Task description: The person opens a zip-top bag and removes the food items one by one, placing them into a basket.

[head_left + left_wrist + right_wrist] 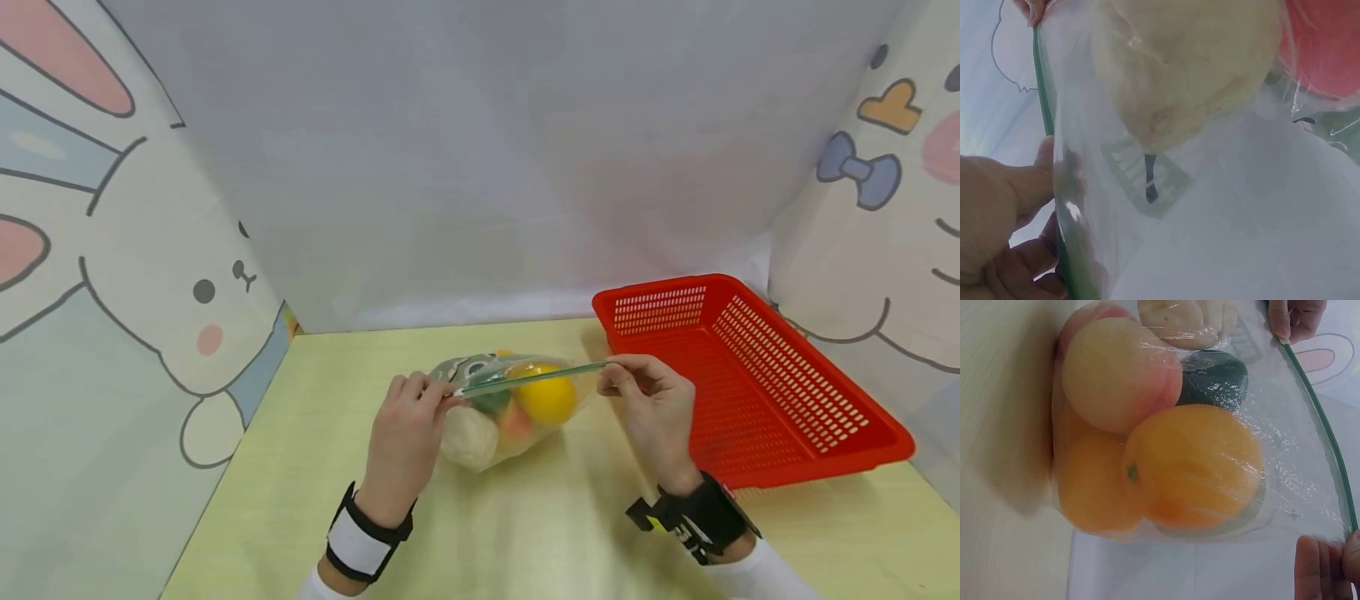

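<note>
A clear zip bag (491, 446) with a green seal strip (540, 377) sits on the table, filled with fruit. Inside show oranges (1194, 465), a peach (1119, 375), a dark green fruit (1213, 380) and a pale, pear-like fruit (1179, 69) with a dark stem. My left hand (411, 425) pinches the left end of the strip between thumb and fingers. At the strip's right end, my right hand (656, 408) pinches the other corner. The strip is stretched taut between both hands, above the fruit.
A red plastic basket (750, 400) with slotted walls stands to the right, close beside my right hand. The pale yellow table (315, 467) meets a white backdrop (480, 208) behind and cartoon-printed panels (172, 250) at the sides.
</note>
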`<state>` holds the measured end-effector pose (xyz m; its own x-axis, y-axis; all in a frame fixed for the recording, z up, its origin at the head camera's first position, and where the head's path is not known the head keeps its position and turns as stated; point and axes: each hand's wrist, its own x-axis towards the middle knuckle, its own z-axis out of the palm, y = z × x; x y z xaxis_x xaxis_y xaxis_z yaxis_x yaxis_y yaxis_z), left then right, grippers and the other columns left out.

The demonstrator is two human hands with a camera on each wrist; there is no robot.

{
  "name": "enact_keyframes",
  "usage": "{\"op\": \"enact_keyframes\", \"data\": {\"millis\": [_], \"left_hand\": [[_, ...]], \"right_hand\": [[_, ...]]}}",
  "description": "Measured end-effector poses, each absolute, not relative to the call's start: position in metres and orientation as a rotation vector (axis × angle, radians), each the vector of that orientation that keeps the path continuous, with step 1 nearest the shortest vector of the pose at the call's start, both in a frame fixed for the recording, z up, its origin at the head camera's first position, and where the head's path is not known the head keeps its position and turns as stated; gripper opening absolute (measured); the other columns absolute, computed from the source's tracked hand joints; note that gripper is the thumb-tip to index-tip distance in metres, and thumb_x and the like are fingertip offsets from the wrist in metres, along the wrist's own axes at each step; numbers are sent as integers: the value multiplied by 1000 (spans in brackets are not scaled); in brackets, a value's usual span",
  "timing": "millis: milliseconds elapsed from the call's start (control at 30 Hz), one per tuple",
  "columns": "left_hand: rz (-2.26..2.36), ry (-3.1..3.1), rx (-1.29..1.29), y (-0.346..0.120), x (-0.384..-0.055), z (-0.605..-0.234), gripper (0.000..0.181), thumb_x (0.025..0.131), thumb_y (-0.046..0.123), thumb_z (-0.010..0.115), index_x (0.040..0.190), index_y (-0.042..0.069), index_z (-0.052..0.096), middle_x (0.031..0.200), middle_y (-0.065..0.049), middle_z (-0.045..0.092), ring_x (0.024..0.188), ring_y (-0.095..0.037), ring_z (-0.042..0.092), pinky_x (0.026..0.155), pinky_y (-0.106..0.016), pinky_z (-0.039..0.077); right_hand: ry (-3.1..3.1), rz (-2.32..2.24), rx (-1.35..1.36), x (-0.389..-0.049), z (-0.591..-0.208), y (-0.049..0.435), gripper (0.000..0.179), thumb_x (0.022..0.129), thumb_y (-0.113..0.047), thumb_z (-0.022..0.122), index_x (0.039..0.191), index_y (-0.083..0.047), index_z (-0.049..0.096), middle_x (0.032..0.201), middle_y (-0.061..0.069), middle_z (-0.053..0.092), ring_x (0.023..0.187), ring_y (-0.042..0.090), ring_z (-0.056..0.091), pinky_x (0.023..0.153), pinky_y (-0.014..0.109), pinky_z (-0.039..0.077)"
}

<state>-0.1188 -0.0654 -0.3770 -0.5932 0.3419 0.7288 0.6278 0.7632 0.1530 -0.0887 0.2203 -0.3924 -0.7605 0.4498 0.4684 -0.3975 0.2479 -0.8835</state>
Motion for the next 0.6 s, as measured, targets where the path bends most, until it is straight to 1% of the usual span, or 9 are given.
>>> {"op": "enact_keyframes", "data": {"millis": [367, 600], "left_hand": [[-580, -2270, -699, -82, -114, -376, 14, 87, 17, 82, 93, 7, 76, 83, -7, 62, 76, -21, 53, 65, -31, 53], [-596, -2273, -682, -92, -111, -375, 10, 87, 13, 82, 93, 6, 76, 84, -6, 62, 77, -19, 53, 64, -30, 51]], "right_hand": [[-1845, 1557, -69, -91, -391, 226, 10, 98, 4, 68, 103, 10, 75, 82, -16, 73, 69, 5, 68, 73, 18, 63], [-1824, 1578, -96, -92, -391, 229, 11, 98, 3, 68, 104, 10, 74, 81, -14, 74, 67, 5, 69, 72, 19, 63]]}}
